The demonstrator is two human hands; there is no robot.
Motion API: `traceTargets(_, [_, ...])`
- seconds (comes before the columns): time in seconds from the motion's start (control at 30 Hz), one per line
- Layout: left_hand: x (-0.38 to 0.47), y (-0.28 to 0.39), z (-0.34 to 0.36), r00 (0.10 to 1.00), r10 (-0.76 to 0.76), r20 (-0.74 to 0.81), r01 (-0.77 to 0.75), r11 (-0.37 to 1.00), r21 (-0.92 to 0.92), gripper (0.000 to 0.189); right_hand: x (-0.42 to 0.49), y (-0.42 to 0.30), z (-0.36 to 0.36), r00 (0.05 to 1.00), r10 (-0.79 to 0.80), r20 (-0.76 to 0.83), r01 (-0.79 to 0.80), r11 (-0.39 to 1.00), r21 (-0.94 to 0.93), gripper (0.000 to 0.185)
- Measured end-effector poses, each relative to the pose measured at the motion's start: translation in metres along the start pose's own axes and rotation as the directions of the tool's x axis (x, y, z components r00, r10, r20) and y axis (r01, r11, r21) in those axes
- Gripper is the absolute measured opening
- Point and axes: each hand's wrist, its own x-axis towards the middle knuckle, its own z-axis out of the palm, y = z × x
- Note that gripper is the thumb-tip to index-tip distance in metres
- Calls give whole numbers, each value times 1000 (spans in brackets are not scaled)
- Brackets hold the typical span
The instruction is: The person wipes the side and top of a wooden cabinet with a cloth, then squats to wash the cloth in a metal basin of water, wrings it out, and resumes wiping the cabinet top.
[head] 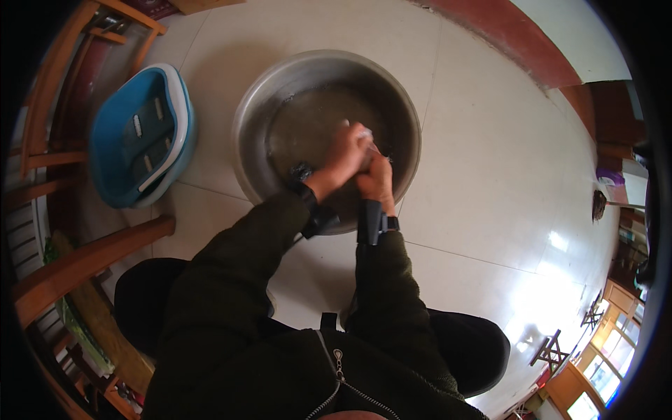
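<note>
A large round metal basin (252, 126) stands on the floor before me with murky water (310, 113) in it. My left hand (344, 157) and my right hand (377, 176) meet over the right half of the basin, above the water. Motion blurs the left one. Something whitish (364, 135), perhaps suds or a small pale object, shows at the fingers. Whether the hands hold a thing or only rub each other cannot be made out. A dark, shiny patch (301, 170) lies beside my left wrist. Black bands with boxes sit on both wrists.
A blue plastic foot tub (107, 136) with a white handle and rollers stands left on the tiled floor (472, 173). Wooden chair parts (94, 260) curve along the left. A mop (599, 205) and a folding stool (549, 350) are at the right.
</note>
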Motion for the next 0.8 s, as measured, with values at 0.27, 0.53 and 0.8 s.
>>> traceTargets(0.27, [0,-127,-16,866,-376,-329,473,829,297,41,-17,-11,13,966,168,-199,-132,975,181,72])
traceTargets(0.53, [-26,-10,31,903,-248,352,271,962,-16,53,0,-14,-34,973,209,93,-227,934,275,22])
traceTargets(0.8, [23,-97,-18,974,-105,-199,137,978,155,30,-2,4,3,1000,30,-3,-29,962,271,52])
